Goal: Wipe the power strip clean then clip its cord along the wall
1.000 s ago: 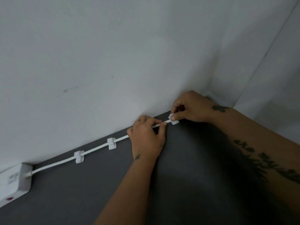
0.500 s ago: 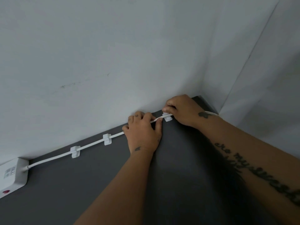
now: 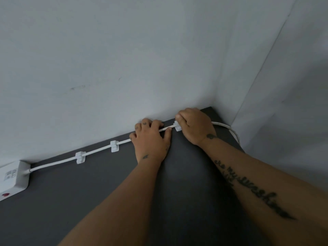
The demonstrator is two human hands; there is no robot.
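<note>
A white power strip (image 3: 13,178) with a red switch lies at the far left against the wall. Its white cord (image 3: 96,150) runs right along the wall's foot through two white clips (image 3: 80,157) (image 3: 114,146). My left hand (image 3: 150,141) pinches the cord just left of a third white clip (image 3: 177,128). My right hand (image 3: 194,126) presses its fingers on that third clip, partly hiding it. Beyond my right hand the loose cord (image 3: 229,128) curves off towards the corner.
The dark grey surface (image 3: 88,201) meets a pale wall (image 3: 124,59) at the back and a second wall (image 3: 284,103) on the right, forming a corner near my right hand.
The view has shifted, so both hands sit nearer the corner. My right hand has lowered the third clip and cord onto the surface by the wall; the left keeps holding the cord.
</note>
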